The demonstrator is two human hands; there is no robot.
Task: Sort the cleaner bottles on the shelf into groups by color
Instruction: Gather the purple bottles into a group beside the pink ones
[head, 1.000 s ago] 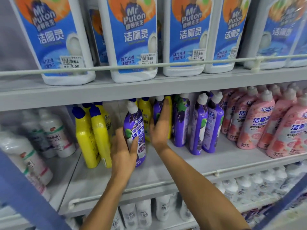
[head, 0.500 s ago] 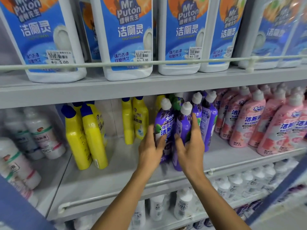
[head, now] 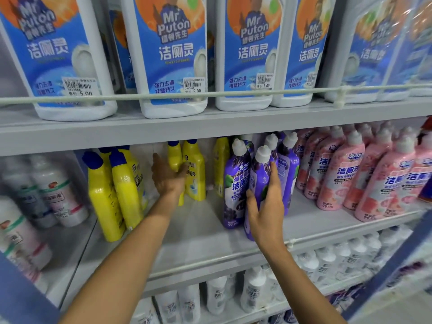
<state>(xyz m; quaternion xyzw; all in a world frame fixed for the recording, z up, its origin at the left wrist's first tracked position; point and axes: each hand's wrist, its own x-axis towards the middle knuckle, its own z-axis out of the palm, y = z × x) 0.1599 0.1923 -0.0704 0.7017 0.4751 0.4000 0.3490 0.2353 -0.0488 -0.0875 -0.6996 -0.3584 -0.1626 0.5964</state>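
Gripping purple bottle [head: 260, 181] with right hand [head: 266, 218], left hand [head: 167, 181] at yellow bottle [head: 174, 157].

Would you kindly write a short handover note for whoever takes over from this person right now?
Left hand: open, reaching towards the two yellow bottles at the back; contact unclear.
Right hand: grips the front purple bottle, which stands among the other purple bottles.
Done: purple bottles stand together, pink bottles on their right, a yellow pair at front left.
Left: one yellow bottle stands against the purple group; it and the back two probably belong with the yellow pair.
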